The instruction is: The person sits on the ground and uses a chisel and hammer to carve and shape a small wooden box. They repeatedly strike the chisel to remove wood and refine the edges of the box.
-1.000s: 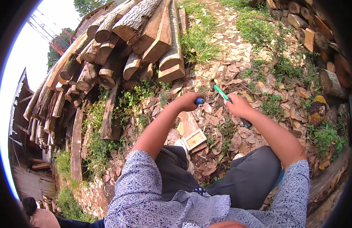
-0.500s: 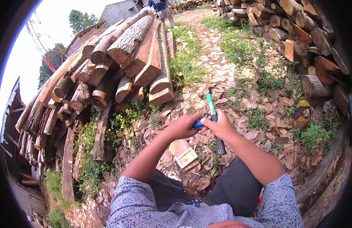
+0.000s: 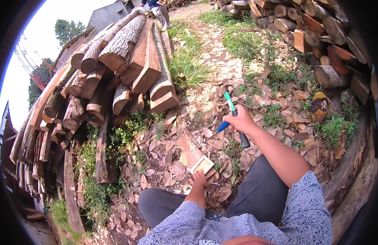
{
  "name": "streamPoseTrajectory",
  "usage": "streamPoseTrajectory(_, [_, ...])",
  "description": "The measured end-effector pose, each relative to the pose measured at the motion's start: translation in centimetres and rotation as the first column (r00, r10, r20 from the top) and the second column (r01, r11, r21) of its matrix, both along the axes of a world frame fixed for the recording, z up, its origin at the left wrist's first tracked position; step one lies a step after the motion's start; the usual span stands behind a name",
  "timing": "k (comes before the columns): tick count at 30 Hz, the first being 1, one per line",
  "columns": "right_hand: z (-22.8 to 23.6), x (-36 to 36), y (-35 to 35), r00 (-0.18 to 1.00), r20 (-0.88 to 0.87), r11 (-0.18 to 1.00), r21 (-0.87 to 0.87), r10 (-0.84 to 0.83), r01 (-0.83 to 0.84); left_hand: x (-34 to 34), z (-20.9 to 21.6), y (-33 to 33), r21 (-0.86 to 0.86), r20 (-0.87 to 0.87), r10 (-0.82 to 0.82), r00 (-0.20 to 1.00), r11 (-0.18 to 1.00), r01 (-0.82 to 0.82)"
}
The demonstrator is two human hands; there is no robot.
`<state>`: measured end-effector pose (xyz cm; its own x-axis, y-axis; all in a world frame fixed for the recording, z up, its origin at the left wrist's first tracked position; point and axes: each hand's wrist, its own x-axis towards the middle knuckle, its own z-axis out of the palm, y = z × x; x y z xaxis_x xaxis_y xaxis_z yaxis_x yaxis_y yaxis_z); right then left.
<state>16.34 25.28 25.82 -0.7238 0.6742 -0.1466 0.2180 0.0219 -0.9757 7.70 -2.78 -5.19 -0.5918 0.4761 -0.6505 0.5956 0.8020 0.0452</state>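
Observation:
My right hand (image 3: pixel 240 119) is closed round a hammer (image 3: pixel 229 100) with a green and black handle. Its dark head points away from me. Held in the same hand is a blue rod-shaped tool (image 3: pixel 222 126), jutting toward the left; its kind I cannot make out. My left hand (image 3: pixel 200 179) reaches down with fingers extended, touching the near edge of a small shallow wooden tray (image 3: pixel 203 164) with a pale rim. Beneath the tray lies a flat piece of wood (image 3: pixel 187 145) on the leaf-covered ground.
Stacked logs and squared beams (image 3: pixel 127 73) rise at the left. Another log pile (image 3: pixel 319 32) stands at the far right. Long logs (image 3: pixel 356 192) lie near my right side. A person (image 3: pixel 158 14) is beyond the left stack. Dry leaves and weeds cover the ground.
My left hand has let go of the blue tool and moved down to the tray. My right hand now holds both hammer and blue tool, slightly farther right.

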Motion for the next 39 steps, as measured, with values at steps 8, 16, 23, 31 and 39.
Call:
streamPoseTrajectory(8, [0.9, -0.8, -1.6, 0.999, 0.005, 0.998, 0.037, 0.045, -0.045, -1.4, -0.1, -1.3, 0.213, -0.353, -0.113, 0.929, 0.957, 0.197])
streamPoseTrajectory(16, [1.8, 0.8, -1.4, 0.999, 0.009, 0.999, -0.013, 0.042, -0.042, -2.5, -0.7, -1.9, 0.283, -0.318, 0.049, 0.947, 0.958, 0.045])
streamPoseTrajectory(23, [0.8, 1.8, -0.1, 0.999, 0.024, 0.999, -0.013, 0.034, -0.034, -2.1, 0.0, -0.9, 0.290, -0.243, 0.101, 0.965, 0.957, -0.027])
streamPoseTrajectory(31, [1.3, 1.6, -0.3, 0.998, 0.049, 0.999, 0.006, 0.051, -0.051, -2.2, -0.1, -0.4, 0.379, -0.207, 0.246, 0.947, 0.913, -0.154])
streamPoseTrajectory(39, [1.4, 0.8, -1.0, 0.997, 0.039, 0.998, 0.018, 0.066, -0.067, -3.6, -1.1, -1.7, 0.303, -0.164, 0.144, 0.976, 0.949, -0.090])
